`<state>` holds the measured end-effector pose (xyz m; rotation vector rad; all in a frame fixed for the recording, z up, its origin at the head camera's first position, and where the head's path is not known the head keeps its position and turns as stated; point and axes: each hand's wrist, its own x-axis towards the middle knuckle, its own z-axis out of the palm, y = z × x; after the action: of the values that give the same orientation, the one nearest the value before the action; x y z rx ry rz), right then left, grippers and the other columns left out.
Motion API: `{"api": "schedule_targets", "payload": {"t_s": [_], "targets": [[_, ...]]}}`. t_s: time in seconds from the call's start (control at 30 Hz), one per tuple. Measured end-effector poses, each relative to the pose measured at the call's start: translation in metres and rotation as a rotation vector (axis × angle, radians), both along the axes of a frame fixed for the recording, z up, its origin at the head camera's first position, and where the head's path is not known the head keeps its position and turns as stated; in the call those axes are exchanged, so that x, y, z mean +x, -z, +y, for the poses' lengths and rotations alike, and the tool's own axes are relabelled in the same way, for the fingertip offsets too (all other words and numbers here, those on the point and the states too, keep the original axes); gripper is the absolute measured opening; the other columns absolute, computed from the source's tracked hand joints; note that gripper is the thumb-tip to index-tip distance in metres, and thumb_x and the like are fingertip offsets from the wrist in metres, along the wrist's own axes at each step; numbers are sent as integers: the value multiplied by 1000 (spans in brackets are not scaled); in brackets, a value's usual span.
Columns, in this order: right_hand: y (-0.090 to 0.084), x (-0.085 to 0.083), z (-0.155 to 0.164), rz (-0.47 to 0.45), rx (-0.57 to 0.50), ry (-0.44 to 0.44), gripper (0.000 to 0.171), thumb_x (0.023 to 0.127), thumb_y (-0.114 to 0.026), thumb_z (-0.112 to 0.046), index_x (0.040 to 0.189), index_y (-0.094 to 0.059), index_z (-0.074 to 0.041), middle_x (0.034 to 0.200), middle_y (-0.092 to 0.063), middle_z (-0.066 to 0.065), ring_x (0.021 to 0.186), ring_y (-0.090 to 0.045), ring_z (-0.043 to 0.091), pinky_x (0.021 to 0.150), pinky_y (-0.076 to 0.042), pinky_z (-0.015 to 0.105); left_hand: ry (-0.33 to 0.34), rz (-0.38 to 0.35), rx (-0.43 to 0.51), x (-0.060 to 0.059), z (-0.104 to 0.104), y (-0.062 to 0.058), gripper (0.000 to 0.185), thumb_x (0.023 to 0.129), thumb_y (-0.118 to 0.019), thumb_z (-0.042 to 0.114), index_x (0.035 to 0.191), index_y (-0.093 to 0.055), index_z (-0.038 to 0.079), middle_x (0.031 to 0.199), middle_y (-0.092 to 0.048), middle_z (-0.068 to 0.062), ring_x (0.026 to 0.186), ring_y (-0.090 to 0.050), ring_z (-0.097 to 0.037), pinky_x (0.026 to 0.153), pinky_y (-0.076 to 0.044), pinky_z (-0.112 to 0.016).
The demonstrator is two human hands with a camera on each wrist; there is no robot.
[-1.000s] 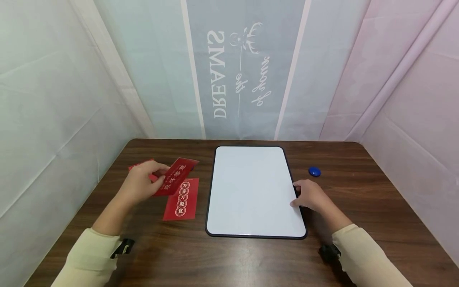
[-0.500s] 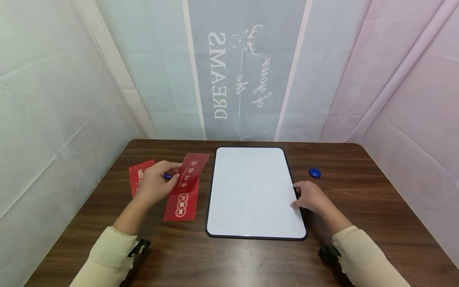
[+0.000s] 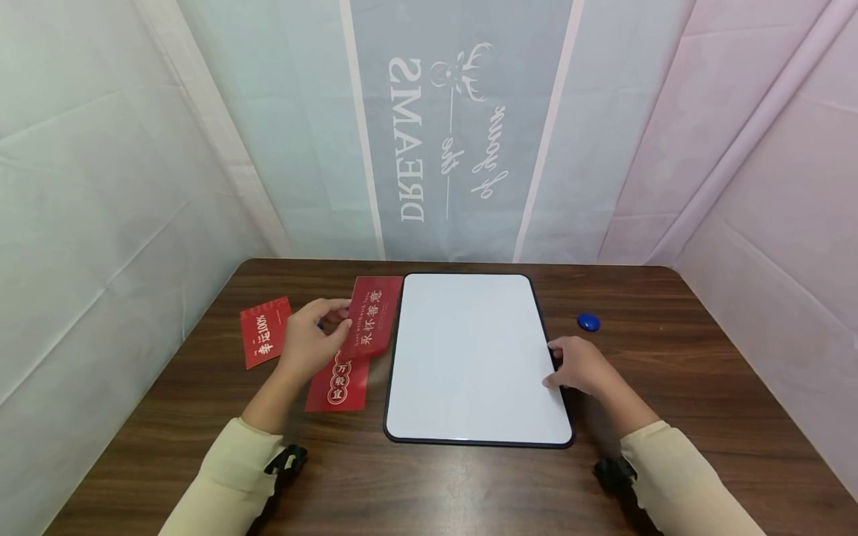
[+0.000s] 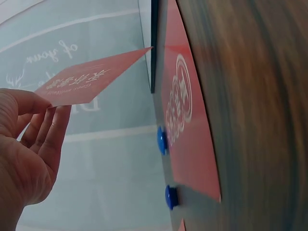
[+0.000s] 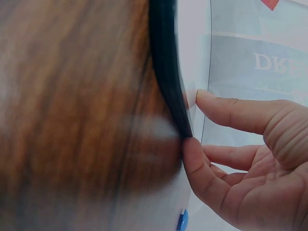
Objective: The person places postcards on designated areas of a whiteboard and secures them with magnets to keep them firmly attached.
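My left hand (image 3: 310,341) pinches a red card with white Chinese characters (image 3: 375,309) between thumb and fingers. In the left wrist view this card (image 4: 91,79) is raised off the table and tilted. Beneath it a second red card (image 3: 337,391) lies on the table, partly covered in the head view. A whiteboard with a black frame (image 3: 472,357) lies flat in the middle. My right hand (image 3: 578,363) grips its right edge, the thumb on the white surface and the fingers against the frame, as the right wrist view shows.
A third red card (image 3: 265,332) lies at the left of the brown wooden table (image 3: 442,491). One round blue magnet (image 3: 588,321) sits right of the board. Two more, a blue magnet (image 4: 162,140) and another blue magnet (image 4: 171,197), stand near the left hand. Fabric walls surround the table.
My left hand has carried the pinched card rightward to the whiteboard's left edge, uncovering the card at far left. My right hand and the whiteboard have stayed in place.
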<state>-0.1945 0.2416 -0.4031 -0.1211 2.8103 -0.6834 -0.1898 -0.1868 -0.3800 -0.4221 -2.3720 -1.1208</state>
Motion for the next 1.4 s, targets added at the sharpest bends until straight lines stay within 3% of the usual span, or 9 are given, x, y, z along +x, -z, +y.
{"api": "schedule_targets", "payload": {"t_s": [0.13,0.37,0.63,1.03,1.27,1.4], "targets": [[0,0,0,-2,3,-4,74,69,-89,-15,125,-53,17,113,-60,30,98,-61,40,83,-53,52,-2,-51,67,-4,6,2,27,86,-72,1,112,-70,2,91,-66,-6,83,-63,-18,70,-57,-38],[0,-1,0,-3,-1,-5,75,69,-89,-15,126,-52,17,114,-60,30,101,-60,43,84,-52,53,-10,-190,179,-9,17,2,29,88,-71,4,117,-69,2,95,-66,-9,86,-64,-21,68,-56,-25],[0,0,1,-7,-10,4,75,69,-89,-14,127,-52,16,114,-60,30,98,-61,40,83,-53,51,1,-349,283,-13,27,1,30,89,-70,6,119,-65,4,98,-64,-10,87,-63,-24,65,-58,-30],[1,0,1,-6,-8,4,74,69,-89,-14,126,-52,16,114,-60,31,99,-61,41,83,-53,52,29,-425,348,-23,36,4,40,90,-69,6,129,-61,7,102,-61,-10,93,-63,-25,72,-58,-44],[1,-1,1,-7,-5,2,75,69,-89,-15,127,-52,16,115,-60,30,101,-60,42,84,-52,52,45,-460,377,-32,43,5,39,90,-70,5,128,-61,8,102,-62,-10,92,-64,-24,67,-59,-37],[1,0,1,-8,-5,2,74,69,-89,-15,126,-53,16,114,-60,30,101,-60,42,84,-52,53,49,-478,402,-37,45,6,40,90,-70,6,128,-62,9,103,-61,-11,92,-64,-24,70,-59,-41]]}}
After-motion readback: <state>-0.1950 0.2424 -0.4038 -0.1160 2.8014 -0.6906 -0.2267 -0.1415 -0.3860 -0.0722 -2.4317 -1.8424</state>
